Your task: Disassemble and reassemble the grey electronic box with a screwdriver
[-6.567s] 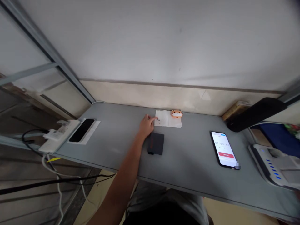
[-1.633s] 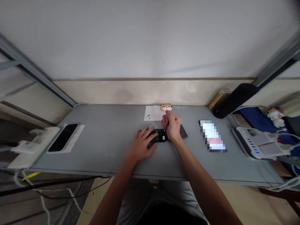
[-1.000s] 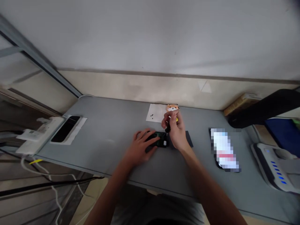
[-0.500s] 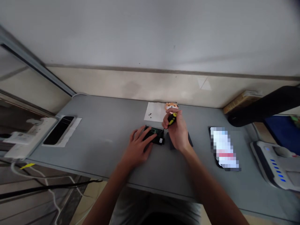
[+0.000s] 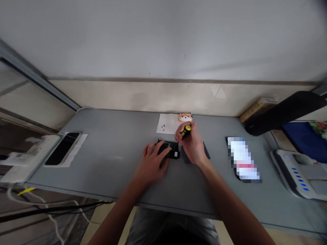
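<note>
A small black electronic device [image 5: 174, 146] with a bit of green circuit board and a white label lies flat on the grey table. My left hand [image 5: 152, 158] holds it down from the left, fingers spread over its face and thumb at its near side. In my right hand [image 5: 192, 144] is a screwdriver [image 5: 186, 131] with a black and yellow handle, tilted, its lower end toward the device's right side. Whether the tip touches the device I cannot make out. Partly under my right hand lies a dark flat piece [image 5: 206, 150].
Behind the device, white paper [image 5: 167, 126] bears several tiny dark screw-like bits, beside an orange animal-face item [image 5: 185, 117]. A phone [image 5: 242, 160] lies right, before a black cylinder [image 5: 283, 114] and a grey-white device [image 5: 298, 173]. Another phone [image 5: 62, 148] and a power strip [image 5: 29, 158] are left.
The screwdriver handle has tipped so its yellow end faces me more, and my right hand has turned slightly. My left hand stays on the device. The whole view has shifted a little.
</note>
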Tool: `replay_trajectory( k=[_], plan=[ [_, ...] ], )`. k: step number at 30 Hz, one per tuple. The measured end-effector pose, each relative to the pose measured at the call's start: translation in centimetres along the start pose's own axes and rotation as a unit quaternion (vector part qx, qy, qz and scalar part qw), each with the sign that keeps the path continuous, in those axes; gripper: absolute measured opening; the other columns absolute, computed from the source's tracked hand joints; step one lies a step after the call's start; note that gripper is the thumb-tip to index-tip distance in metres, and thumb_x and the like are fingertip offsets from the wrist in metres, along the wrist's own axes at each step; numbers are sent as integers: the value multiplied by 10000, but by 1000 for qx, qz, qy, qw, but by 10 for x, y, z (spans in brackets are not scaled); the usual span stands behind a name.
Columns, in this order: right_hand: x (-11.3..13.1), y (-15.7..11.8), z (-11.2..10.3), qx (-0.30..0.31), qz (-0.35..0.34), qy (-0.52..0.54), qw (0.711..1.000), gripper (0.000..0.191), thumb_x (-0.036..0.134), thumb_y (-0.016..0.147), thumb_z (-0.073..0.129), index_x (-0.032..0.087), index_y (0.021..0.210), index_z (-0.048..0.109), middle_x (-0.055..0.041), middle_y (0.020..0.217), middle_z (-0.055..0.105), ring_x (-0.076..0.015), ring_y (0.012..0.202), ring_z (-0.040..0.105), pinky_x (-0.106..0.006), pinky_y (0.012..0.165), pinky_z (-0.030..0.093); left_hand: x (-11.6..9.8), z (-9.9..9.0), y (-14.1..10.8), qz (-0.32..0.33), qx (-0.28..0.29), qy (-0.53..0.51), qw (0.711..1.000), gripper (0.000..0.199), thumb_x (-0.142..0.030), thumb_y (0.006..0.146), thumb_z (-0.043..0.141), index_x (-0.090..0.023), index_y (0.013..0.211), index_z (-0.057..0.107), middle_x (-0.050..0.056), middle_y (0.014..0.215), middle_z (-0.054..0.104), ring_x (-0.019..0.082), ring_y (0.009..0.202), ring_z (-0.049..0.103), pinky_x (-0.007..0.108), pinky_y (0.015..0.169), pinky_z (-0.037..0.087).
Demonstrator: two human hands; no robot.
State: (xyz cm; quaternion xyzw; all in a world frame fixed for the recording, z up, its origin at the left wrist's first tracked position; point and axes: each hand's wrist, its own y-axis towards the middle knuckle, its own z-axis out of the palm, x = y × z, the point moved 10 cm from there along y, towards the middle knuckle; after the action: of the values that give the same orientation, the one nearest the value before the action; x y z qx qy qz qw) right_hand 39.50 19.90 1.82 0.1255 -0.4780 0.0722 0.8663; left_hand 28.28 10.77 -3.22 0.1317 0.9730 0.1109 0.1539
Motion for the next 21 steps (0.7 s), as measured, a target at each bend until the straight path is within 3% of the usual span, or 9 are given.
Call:
replay_trajectory(
  k=[4, 9, 15, 21],
  plan=[
    [2, -1, 1, 12, 0, 9, 1000, 548, 777, 832, 642, 251, 728, 527, 38, 638, 402, -130, 550, 360, -289, 529, 325, -1, -9, 20, 34, 17, -6, 999, 373, -418, 927, 673, -289, 1277, 680, 109, 1473, 586, 373, 1405, 456, 577, 1182, 346],
    [4, -3, 2, 25, -11, 13, 1000, 503, 707, 848, 690, 241, 740, 533, 35, 674, 421, -114, 558, 360, -280, 537, 314, -4, -2, 42, 104, 79, -64, 989, 463, -442, 882, 736, -268, 1304, 659, 91, 1336, 681, 333, 1347, 527, 525, 1178, 371],
    [5, -2, 0, 17, -11, 1, 1000, 514, 725, 845, 673, 245, 726, 533, 34, 646, 418, -125, 554, 336, -295, 536, 297, 2, 2, 40, 85, 49, -99, 990, 410, -413, 911, 726, -242, 1276, 656, 91, 1301, 701, 300, 1255, 597, 480, 1109, 433],
    [2, -1, -1, 21, -2, 23, 1000, 496, 692, 857, 687, 237, 722, 542, 41, 642, 393, -114, 550, 349, -291, 541, 302, 3, 2, 39, 70, 59, -111, 990, 439, -413, 907, 750, -246, 1298, 643, 82, 1345, 689, 304, 1289, 583, 482, 1121, 413]
  ],
)
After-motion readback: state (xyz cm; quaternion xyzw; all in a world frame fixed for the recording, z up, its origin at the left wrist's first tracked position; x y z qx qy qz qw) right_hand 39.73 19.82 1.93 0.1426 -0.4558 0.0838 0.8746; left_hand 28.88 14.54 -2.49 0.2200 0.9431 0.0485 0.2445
